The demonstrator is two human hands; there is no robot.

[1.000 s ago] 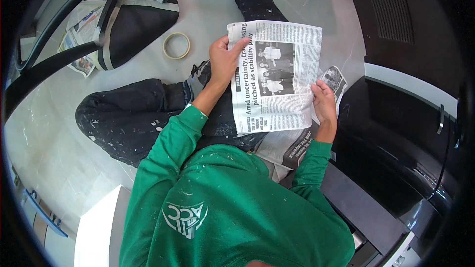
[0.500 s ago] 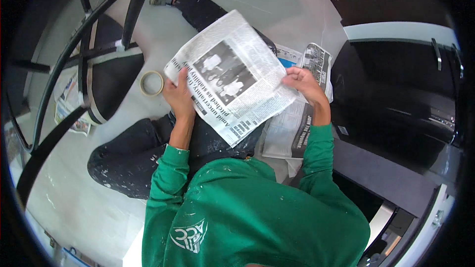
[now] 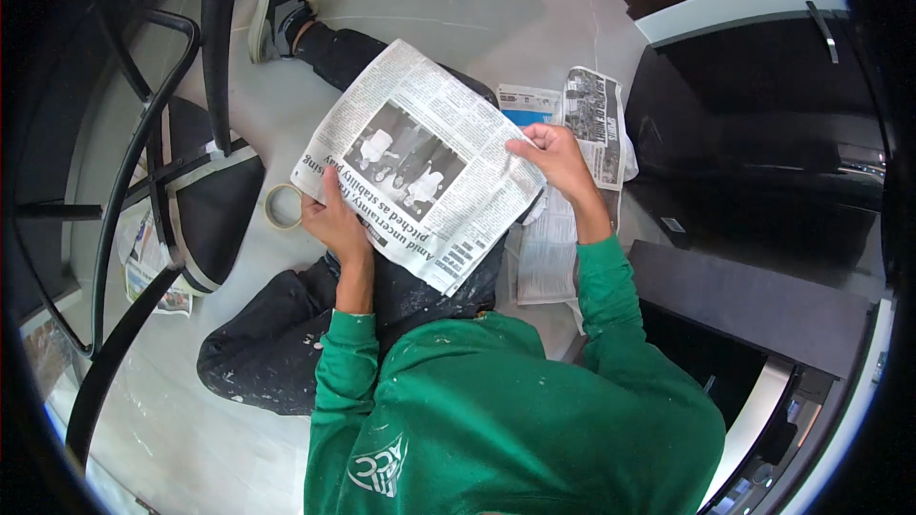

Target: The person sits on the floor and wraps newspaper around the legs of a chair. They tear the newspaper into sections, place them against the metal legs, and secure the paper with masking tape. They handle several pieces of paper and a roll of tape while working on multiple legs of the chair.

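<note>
A folded newspaper sheet point(image 3: 434, 124) is held over my lap, its dark photo facing up and its headline running along the near left edge. My left hand point(image 3: 336, 221) grips the sheet's left edge, thumb on top and the other fingers underneath. At the right edge, my right hand point(image 3: 556, 160) pinches the paper between thumb and fingers. A roll of tan tape point(image 3: 283, 206) lies on the floor just left of my left hand. Beside my right forearm, more newspaper sheets point(image 3: 549, 257) lie on the floor, partly covered by the held sheet and my arm.
To the left stands a chair or stool frame with black metal legs point(image 3: 218, 48), and further newspaper point(image 3: 157, 262) lies under it. Glossy black cabinet fronts point(image 3: 754, 143) rise on the right, above a grey ledge point(image 3: 744, 300). My outstretched leg point(image 3: 358, 52) crosses the floor ahead.
The view has shifted a little. The newspaper sheet sits slightly lower and flatter, its far edge tipped down. Both hands keep their hold on its edges.
</note>
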